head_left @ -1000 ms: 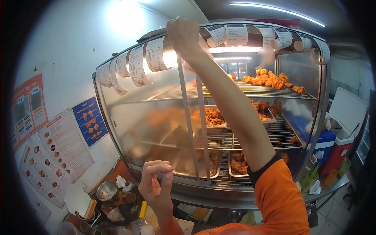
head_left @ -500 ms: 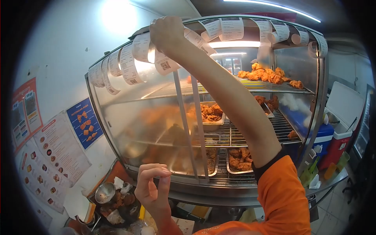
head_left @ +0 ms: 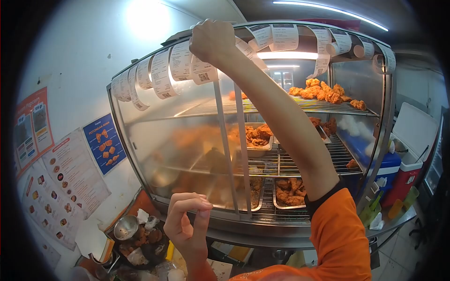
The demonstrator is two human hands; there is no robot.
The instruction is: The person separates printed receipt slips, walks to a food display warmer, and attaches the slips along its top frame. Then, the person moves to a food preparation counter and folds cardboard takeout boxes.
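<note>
My right hand (head_left: pixel 212 42) is raised to the top edge of the display cabinet (head_left: pixel 239 216), its fingers closed over a hanging receipt (head_left: pixel 204 71) there. More paper receipts (head_left: pixel 161 75) hang in a row along that edge on both sides. My left hand (head_left: pixel 190 220) is held low in front of the cabinet's glass, fingers curled towards the thumb; whether anything lies between the fingertips is too small to tell. Fried chicken (head_left: pixel 323 92) lies on the cabinet's top rack, and trays of chicken (head_left: pixel 289 193) stand on the racks below.
Posters (head_left: pixel 105 144) cover the wall at the left. A metal bowl (head_left: pixel 126 227) sits among clutter at the lower left. To the right are a red cooler (head_left: pixel 398 186) with its lid up, a blue cooler (head_left: pixel 388 165) and green cups (head_left: pixel 370 214).
My right hand has moved left along the cabinet's top edge, and the receipt by it now hangs beside the left-hand row. My left hand keeps nearly the same pose.
</note>
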